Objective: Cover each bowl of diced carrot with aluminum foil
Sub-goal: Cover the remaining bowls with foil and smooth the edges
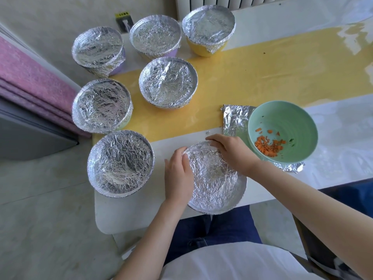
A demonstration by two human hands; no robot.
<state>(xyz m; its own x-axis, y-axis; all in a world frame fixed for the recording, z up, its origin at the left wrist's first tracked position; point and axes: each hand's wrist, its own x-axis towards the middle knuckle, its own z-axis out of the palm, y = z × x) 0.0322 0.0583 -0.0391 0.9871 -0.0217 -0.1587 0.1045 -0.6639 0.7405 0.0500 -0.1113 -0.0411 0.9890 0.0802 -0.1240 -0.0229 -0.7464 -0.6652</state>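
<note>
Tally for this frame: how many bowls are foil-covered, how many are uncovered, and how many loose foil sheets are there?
Foil-covered bowls: 7
Uncovered bowls: 1, green, with diced carrot
Loose foil sheets: 1, lying under the green bowl
Total: 9

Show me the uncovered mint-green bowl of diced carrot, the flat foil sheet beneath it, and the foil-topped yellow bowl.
Uncovered mint-green bowl of diced carrot (282, 116): head view, bare inner wall.
Flat foil sheet (235, 118): head view, exposed left part.
Foil-topped yellow bowl (197, 49): head view, yellow side.
</note>
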